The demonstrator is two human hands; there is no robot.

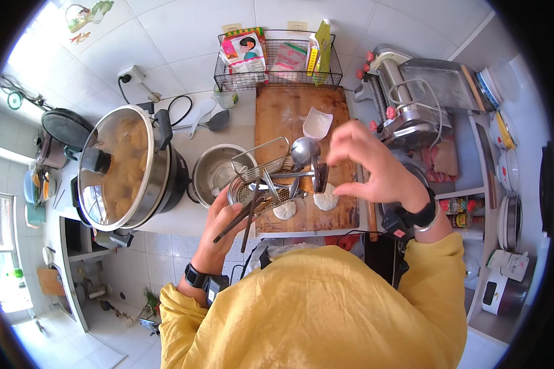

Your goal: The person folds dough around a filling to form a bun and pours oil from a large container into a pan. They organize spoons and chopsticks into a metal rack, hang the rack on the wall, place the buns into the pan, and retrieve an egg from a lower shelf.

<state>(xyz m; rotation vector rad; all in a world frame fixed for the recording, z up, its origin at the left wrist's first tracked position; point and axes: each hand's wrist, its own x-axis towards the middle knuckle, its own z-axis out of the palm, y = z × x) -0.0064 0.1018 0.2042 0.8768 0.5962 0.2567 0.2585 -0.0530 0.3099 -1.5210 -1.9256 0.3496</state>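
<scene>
My left hand [219, 223] is closed round the lower end of a metal wire utensil holder [262, 173], tilted over a wooden cutting board [277, 110]. Chopsticks [247, 217], a ladle [304, 152] and other utensils stick out of the holder. Just right of the utensil ends, my right hand [367, 161] is raised with fingers curved and apart, holding nothing that I can see. Beneath the holder lie two pale dough pieces, one on the left [285, 211] and one on the right [326, 198]. A small white scoop-like dish [317, 123] rests farther back on the board.
To the left stand a steel bowl [221, 157] and a large lidded pot [120, 184] with brown food inside. A white spoon [203, 113] and grey spatula [218, 121] lie behind the bowl. At the back is a wire basket [277, 83] of packets; a metal roller machine [408, 106] stands right.
</scene>
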